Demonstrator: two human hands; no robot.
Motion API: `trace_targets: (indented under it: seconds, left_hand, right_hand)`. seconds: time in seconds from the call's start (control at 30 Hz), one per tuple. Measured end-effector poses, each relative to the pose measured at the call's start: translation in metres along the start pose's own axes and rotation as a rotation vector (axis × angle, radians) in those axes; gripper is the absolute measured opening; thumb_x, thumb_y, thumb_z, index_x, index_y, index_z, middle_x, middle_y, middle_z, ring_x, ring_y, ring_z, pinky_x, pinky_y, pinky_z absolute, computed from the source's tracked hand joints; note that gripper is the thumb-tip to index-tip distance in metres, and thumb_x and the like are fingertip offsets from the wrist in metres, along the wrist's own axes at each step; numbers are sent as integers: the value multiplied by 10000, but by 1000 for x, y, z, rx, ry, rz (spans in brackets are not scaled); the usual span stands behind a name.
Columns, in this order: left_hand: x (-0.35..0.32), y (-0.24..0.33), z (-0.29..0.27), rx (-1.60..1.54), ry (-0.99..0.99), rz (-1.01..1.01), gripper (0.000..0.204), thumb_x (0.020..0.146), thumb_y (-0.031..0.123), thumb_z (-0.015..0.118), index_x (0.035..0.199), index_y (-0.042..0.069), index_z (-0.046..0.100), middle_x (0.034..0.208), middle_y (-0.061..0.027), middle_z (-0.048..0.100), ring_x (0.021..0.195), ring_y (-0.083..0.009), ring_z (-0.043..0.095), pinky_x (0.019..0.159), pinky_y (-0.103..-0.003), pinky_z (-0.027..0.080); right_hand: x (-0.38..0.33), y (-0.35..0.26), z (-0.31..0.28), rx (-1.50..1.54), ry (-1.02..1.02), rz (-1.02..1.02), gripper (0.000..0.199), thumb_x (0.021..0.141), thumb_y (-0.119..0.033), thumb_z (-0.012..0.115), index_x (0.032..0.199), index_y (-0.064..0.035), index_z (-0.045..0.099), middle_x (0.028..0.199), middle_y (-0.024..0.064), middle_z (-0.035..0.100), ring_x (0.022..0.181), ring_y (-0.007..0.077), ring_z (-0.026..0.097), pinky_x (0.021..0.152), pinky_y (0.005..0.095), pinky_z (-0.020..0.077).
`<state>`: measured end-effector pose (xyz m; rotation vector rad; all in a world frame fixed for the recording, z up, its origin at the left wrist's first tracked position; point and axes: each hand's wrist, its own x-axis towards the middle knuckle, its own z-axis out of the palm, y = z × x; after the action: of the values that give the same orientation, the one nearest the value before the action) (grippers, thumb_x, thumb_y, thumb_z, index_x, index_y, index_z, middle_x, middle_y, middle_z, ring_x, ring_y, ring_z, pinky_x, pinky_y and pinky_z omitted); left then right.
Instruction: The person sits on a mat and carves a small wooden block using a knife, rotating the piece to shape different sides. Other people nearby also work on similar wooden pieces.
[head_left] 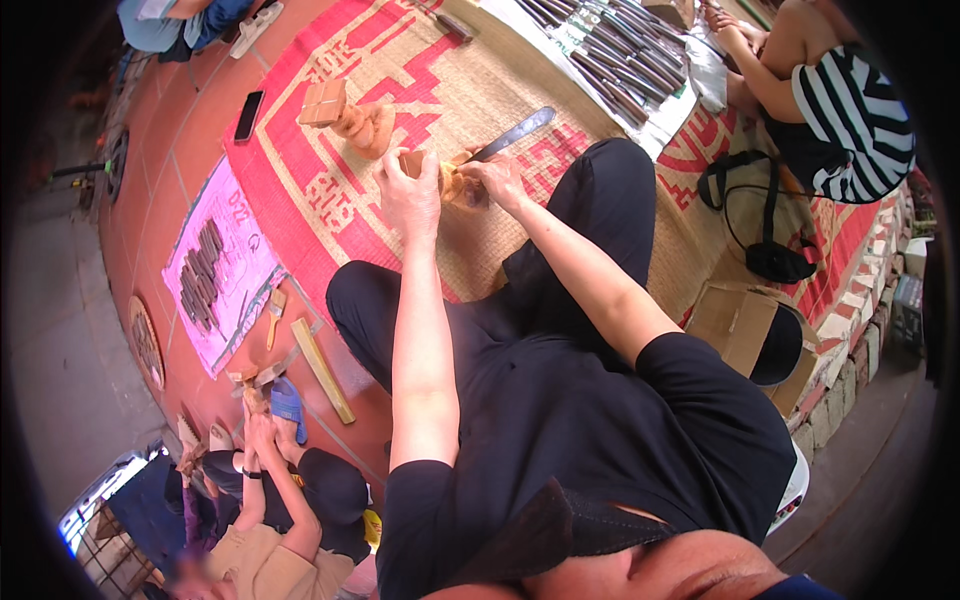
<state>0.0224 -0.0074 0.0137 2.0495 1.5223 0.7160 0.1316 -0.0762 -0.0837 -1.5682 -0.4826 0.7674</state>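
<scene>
My left hand (410,195) grips a small light-brown wooden carving (455,183) held just above the woven mat (440,90). My right hand (497,180) holds a long flat metal chisel (518,132) whose blade slants up and to the right from the carving. Both hands meet at the carving, in front of my crossed legs in black trousers. Beyond my hands, a second wooden figure (366,125) with a square block base (324,102) lies on the mat.
A row of several dark-handled chisels (615,50) lies at the far side. A person in a striped top (850,115) sits at the right, near a black bag (775,255) and cardboard box (740,325). Another person (270,500) carves at lower left. A phone (249,115) lies on the tiles.
</scene>
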Motion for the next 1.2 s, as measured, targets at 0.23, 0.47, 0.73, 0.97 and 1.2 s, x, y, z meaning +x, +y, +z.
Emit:
trace_targets:
  seconds: [0.23,0.47,0.73,0.97,1.2]
  left_hand:
    - [3,-6,-4,-15,-16,-47,479,774,440,703,1133,153,568,1147,-153,569,1009,-355,616,857,-456,486]
    - [1,-2,-3,-28,-8,-24,471,779,438,687,1133,150,568,1143,-158,569,1017,-355,612,864,-460,480]
    - [1,-3,-5,-24,-7,-42,475,778,439,691,1131,146,569,1138,-159,572,1016,-356,612,864,-462,482]
    - [2,-8,-4,-33,9,-28,463,780,434,687,1128,151,572,1139,-156,577,1010,-349,616,844,-458,489]
    - [0,-2,-1,3,16,-9,476,771,445,687,1131,155,577,1137,-147,578,1010,-345,618,842,-457,488]
  right_hand:
    - [3,-3,-3,131,-49,67,291,777,-104,716,1029,41,690,844,68,713,760,104,640,707,243,493]
    - [5,6,-7,114,-5,43,281,779,-113,709,1017,37,697,836,74,715,747,112,643,700,247,493]
    - [-2,12,4,60,1,-30,254,780,-95,700,1000,33,701,818,53,706,730,101,626,681,245,490]
    - [3,-3,-2,99,-9,72,287,688,-124,750,945,0,721,825,80,722,763,137,660,697,298,504]
    - [0,8,8,-43,85,6,316,664,-141,762,943,4,722,836,97,728,761,155,673,692,297,510]
